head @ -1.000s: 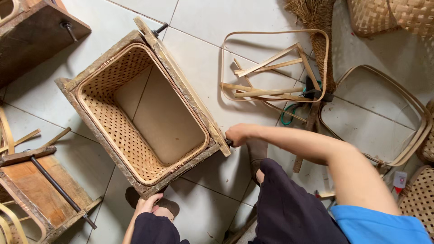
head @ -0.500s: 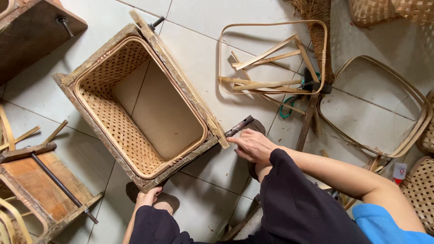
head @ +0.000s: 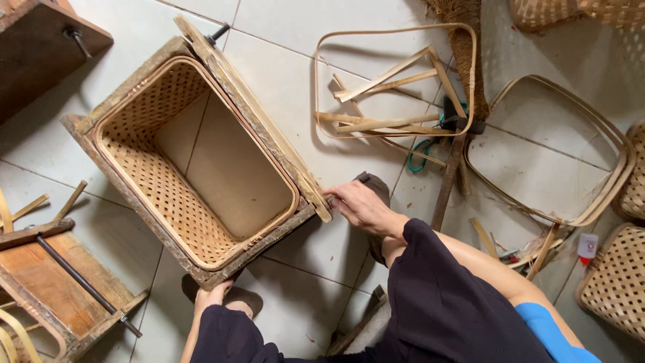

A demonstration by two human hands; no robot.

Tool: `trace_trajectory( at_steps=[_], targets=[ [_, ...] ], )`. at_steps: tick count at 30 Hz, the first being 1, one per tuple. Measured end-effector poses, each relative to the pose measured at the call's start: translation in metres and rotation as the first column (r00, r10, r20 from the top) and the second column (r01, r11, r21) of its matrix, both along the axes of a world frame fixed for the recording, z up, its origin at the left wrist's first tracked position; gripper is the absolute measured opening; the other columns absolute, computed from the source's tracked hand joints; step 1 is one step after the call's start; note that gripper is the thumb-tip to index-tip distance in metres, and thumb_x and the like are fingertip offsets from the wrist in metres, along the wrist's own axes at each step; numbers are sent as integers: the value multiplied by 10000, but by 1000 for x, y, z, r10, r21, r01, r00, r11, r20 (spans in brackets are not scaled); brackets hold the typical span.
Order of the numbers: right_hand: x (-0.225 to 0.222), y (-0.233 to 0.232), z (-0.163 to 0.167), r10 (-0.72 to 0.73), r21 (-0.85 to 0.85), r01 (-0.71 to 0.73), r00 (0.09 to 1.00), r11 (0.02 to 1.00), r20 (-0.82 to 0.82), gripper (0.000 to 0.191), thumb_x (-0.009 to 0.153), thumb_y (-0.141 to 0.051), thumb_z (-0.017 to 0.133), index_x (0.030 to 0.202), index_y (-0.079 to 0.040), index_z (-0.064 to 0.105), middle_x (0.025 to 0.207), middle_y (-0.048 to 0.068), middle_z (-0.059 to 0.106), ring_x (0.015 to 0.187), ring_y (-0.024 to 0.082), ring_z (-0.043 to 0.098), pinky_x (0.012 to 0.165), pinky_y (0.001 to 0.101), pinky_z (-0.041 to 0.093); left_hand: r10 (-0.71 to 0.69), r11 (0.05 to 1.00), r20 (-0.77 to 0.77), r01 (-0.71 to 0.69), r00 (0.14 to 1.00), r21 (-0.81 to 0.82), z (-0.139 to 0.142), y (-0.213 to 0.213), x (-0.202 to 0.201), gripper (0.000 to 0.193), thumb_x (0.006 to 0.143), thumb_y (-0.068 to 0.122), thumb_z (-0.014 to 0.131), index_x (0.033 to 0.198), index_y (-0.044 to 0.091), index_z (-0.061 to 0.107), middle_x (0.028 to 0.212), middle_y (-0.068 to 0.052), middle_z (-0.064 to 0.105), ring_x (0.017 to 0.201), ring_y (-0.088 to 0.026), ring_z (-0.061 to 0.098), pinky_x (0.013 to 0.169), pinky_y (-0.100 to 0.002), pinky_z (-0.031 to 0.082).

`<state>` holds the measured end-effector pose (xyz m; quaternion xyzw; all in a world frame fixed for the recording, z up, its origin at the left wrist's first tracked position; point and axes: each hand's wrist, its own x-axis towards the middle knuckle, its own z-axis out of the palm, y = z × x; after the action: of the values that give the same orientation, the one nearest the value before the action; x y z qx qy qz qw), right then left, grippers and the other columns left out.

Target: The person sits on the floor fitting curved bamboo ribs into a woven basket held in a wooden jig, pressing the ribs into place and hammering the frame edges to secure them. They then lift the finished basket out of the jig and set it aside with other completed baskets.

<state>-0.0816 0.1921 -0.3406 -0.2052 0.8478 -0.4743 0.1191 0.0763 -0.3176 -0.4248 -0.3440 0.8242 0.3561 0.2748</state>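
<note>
White floor tiles (head: 316, 67) cover the whole ground, and many bamboo pieces lie on them. Near the middle stands a wooden frame (head: 222, 74) with a woven basket (head: 154, 181) fitted inside it, open at the top. The right hand (head: 363, 205) is at the near right corner of the frame, with the fingers curled on the end of the long wooden bar there; I cannot tell if they hold a small tool or only the bar. The left hand (head: 215, 296) presses on the lower corner of the frame, fingers closed loosely over the edge. Beyond the right hand lies a bamboo hoop (head: 396, 30) with loose strips (head: 383, 121) inside it, and a second hoop (head: 605, 134) lies further right. A wooden bench (head: 54, 282) stands at the lower left, well apart from the hands.
</note>
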Motion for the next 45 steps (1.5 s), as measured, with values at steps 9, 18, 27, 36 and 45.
trace_trajectory(
  at_steps=[9,18,27,36,45],
  targets=[
    [1,-2,-4,72,72,-74,997,995,18,402,1030,-246,504,1397,-83,523,1144,74,746,1130,263,633,1080,546,317,58,993,-60,-52,997,103,0,3,1,380,769,159,774,1100,-27,767,1058,-129,793,957,-206,704,862,-346,528],
    [-11,1,8,90,189,-153,948,970,304,355,1056,-282,465,1381,-164,546,787,35,769,981,157,719,1243,505,276,-12,997,63,16,998,-75,7,7,-4,426,778,243,784,1144,27,775,1095,-152,793,1020,-238,719,913,-360,517],
    [-13,-1,4,151,116,-176,969,978,194,358,1049,-278,492,1368,-118,525,883,79,727,1039,247,672,1165,445,346,-52,995,61,57,997,-85,4,5,-6,493,730,298,791,1162,63,761,1164,-154,777,1112,-275,711,949,-378,505],
    [-91,-46,-80,434,324,-819,538,475,723,461,642,-385,876,934,-38,793,852,127,765,778,308,755,677,431,606,-153,968,97,169,983,-184,30,21,-31,457,761,360,757,1091,46,795,1042,-178,792,1057,-308,729,926,-406,520],
    [-23,-31,-87,332,679,-58,901,732,-280,312,997,-165,655,1282,-39,650,1055,74,749,1005,265,717,892,396,544,-92,978,77,105,993,-180,60,42,-41,443,769,364,729,1060,35,785,1029,-180,795,1058,-332,727,939,-437,517]
  ],
)
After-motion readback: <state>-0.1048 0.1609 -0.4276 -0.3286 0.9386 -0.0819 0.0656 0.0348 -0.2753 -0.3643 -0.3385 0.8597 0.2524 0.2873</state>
